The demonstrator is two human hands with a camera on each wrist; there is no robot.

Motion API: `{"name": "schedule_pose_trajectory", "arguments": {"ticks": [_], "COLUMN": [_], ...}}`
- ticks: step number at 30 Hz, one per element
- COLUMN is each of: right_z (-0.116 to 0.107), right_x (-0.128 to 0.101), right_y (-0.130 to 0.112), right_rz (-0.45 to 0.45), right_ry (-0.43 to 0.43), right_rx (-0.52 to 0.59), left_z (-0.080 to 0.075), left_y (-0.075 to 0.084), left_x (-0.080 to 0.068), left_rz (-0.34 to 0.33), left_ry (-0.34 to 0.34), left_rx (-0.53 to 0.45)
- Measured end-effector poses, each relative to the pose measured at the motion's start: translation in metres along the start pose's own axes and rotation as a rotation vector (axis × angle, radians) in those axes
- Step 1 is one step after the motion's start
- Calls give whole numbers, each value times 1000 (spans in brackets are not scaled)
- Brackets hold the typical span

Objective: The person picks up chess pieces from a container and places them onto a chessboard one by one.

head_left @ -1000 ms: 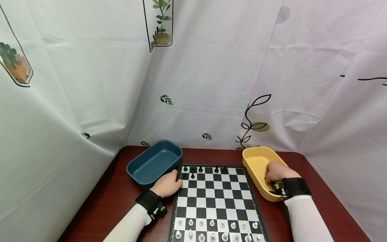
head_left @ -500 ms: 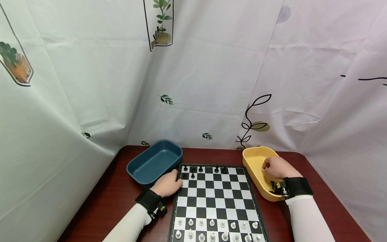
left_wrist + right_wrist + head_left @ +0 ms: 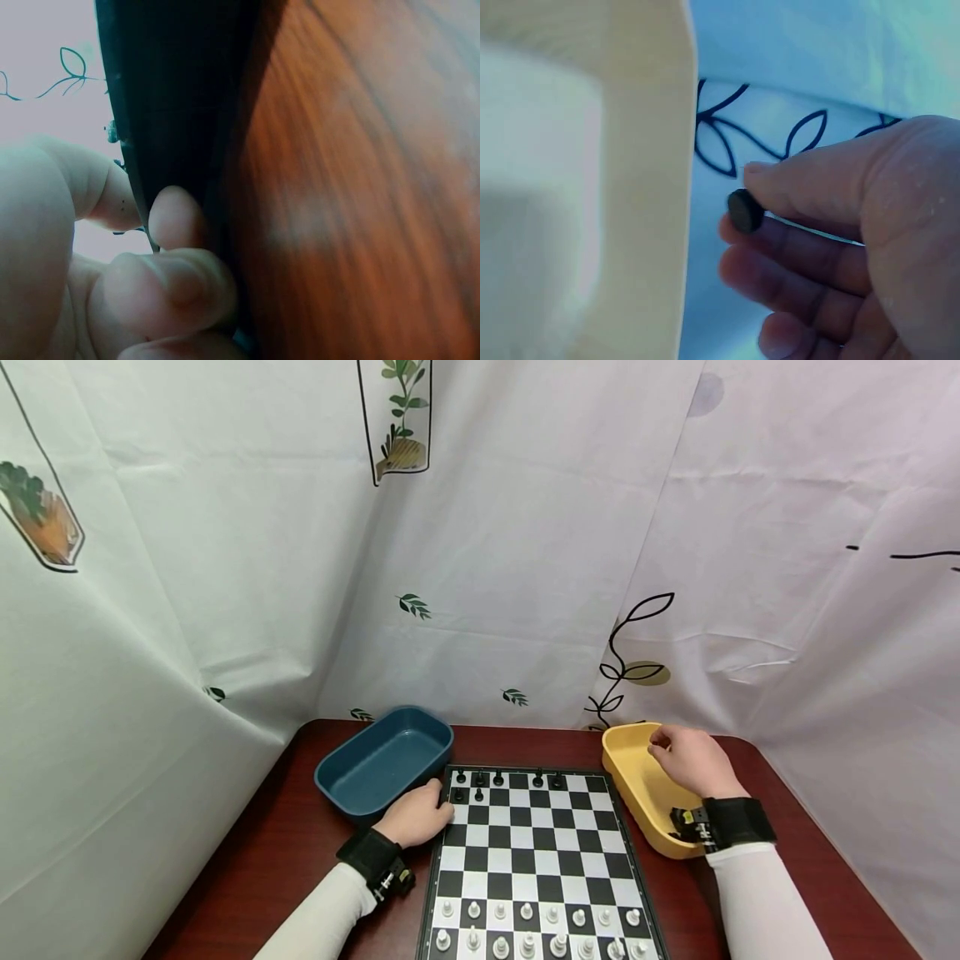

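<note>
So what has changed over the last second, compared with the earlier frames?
The right hand has risen from deep in the yellow plastic tray to above its far end, pinching a small black chess piece. The left hand stays gripping the left edge of the black-and-white chessboard; the blue tray is unmoved.

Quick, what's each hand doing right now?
Left hand: grips the edge of the chessboard.
Right hand: pinches a small black chess piece above the yellow tray.
</note>
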State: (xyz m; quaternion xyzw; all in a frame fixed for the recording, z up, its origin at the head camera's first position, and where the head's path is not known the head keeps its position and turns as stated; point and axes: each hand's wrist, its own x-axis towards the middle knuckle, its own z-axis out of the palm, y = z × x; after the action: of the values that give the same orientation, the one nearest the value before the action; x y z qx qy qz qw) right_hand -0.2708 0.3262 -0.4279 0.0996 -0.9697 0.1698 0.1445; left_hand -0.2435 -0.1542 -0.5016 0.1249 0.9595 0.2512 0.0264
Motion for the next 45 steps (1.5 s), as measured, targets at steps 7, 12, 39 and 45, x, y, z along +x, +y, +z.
{"name": "schedule_pose_trajectory", "arguments": {"ticks": [7, 12, 39, 45], "right_z": [1, 0, 46, 61], "right_x": [3, 3, 2, 11], "right_y": [-20, -42, -142, -160], "right_rz": [-72, -127, -325, -379], "right_ry": [153, 172, -58, -158], "right_rx": [48, 113, 313, 306], "left_z": [1, 0, -3, -4], "left_y": [0, 0, 0, 0], "left_x": [1, 1, 2, 0], "left_rz": [-8, -8, 3, 6], "left_ry": [-11, -14, -15, -17], "left_rx": [-5, -3, -8, -16]}}
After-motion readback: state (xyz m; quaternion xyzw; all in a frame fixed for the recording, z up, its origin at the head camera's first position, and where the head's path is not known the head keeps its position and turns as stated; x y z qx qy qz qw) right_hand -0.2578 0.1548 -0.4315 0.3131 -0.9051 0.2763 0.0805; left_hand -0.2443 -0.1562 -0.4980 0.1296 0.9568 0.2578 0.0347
